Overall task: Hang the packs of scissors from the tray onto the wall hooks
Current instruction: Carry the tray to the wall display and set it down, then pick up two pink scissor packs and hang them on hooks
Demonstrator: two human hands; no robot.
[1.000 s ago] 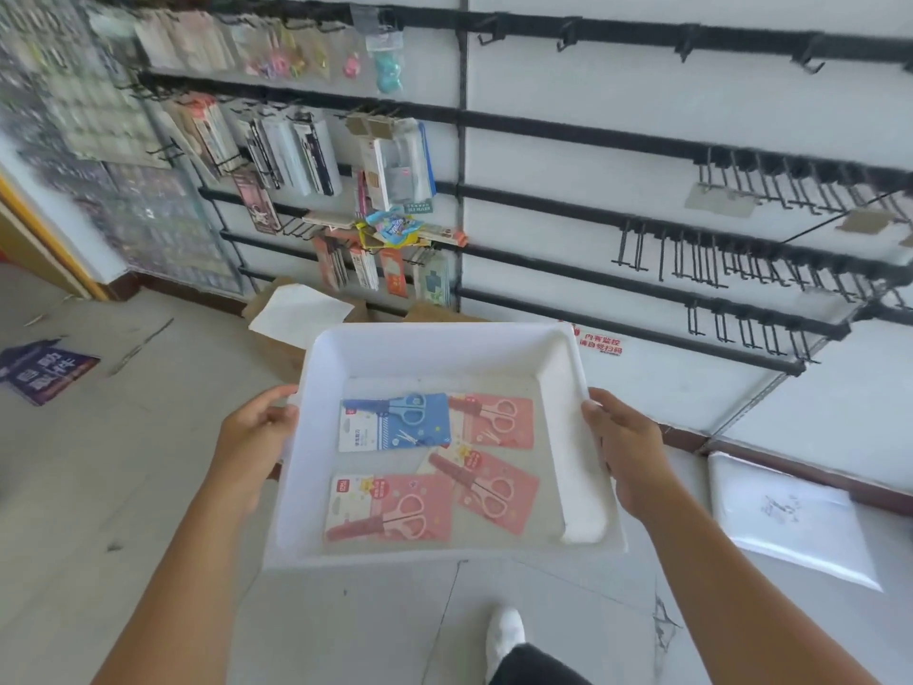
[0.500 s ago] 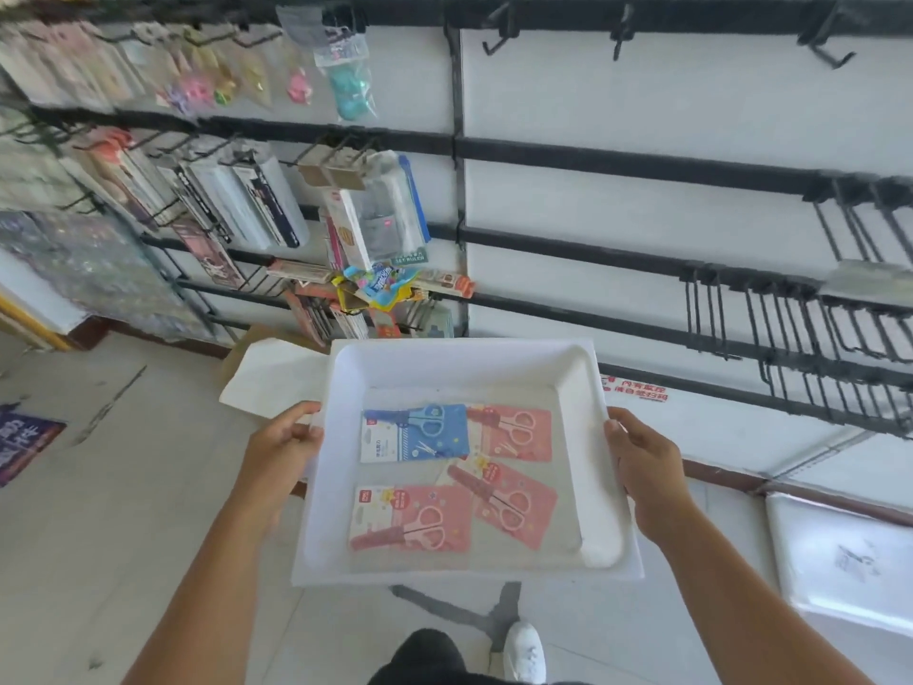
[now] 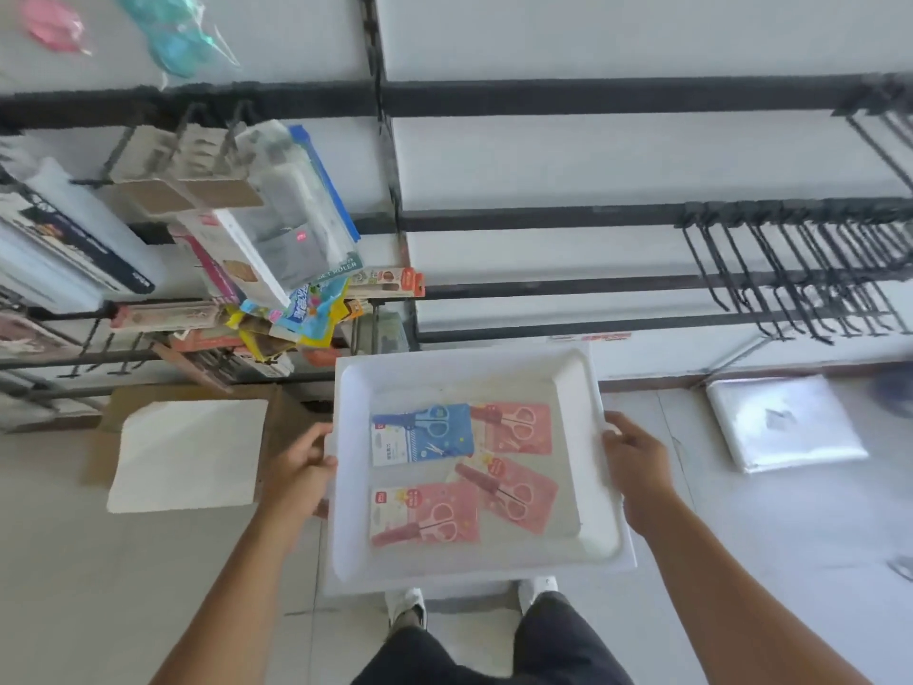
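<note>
The left hand (image 3: 301,474) is closed on the left rim of the white tray (image 3: 600,487). In the tray lie flat one blue scissors pack (image 3: 422,434) and three pink scissors packs (image 3: 425,514). They look light, thin and a bit slippery; best taken by the card edge. The right hand (image 3: 635,469) clasps the right rim. The empty wall hooks (image 3: 790,269) are further right.

**Materials and finishes**

Tray (image 3: 600,491): white, matt, foam-like, smooth. Scissor packs (image 3: 424,515): printed card under glossy clear plastic. Wall hooks (image 3: 790,269): black metal wire, dull. Box (image 3: 276,412): brown cardboard, matt. Floor (image 3: 59,561): pale tile, slight sheen. Bag (image 3: 785,422): glossy clear plastic.
</note>
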